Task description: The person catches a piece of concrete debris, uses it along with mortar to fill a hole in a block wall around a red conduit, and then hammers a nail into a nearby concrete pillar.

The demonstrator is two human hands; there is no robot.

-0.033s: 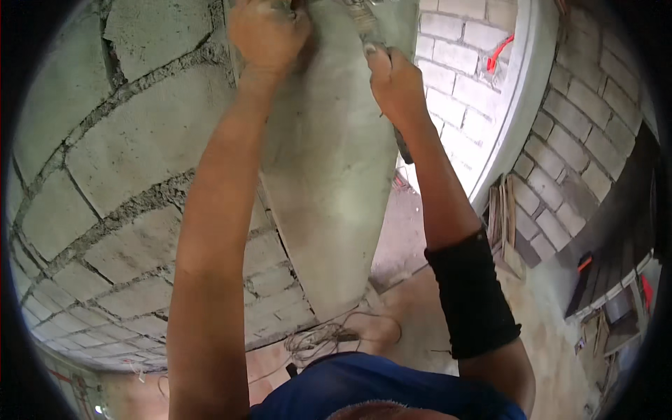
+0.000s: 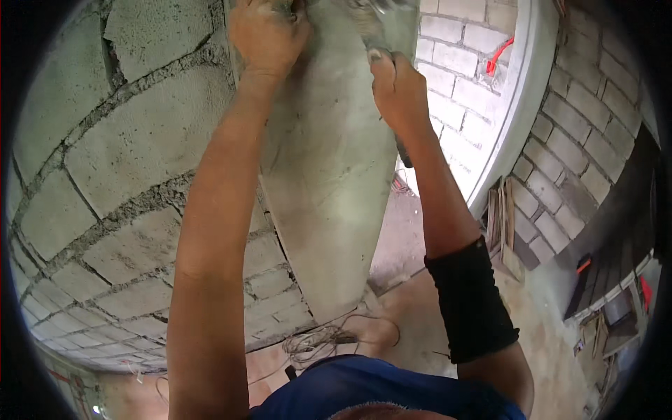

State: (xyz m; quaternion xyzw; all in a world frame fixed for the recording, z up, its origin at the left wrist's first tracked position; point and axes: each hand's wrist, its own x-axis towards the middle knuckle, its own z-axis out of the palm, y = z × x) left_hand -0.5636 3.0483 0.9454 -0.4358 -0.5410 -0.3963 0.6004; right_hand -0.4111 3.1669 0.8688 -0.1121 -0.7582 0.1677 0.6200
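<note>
Both arms reach up along a smooth grey plastered strip of wall (image 2: 329, 182). My left hand (image 2: 267, 35) is closed near the strip's left edge, at the top of the view. What its fingers grip is mostly hidden, only a dark bit showing by the fingertips. My right hand (image 2: 400, 87) is wrapped round a long-handled tool that looks like a hammer (image 2: 369, 28). A shiny metal part shows blurred at the upper edge, and the dark handle end sticks out below the fist. The thumb lies along the handle.
Rough block wall (image 2: 140, 140) stands on the left. A bright opening with a pale frame (image 2: 500, 133) is at the right. Wood strips (image 2: 498, 210) lean beyond it. Coiled wire (image 2: 315, 341) lies at the wall's foot. A red piece (image 2: 498, 56) hangs on the far blocks.
My right hand and the tool have shifted slightly down and to the right. My left hand stays almost in place.
</note>
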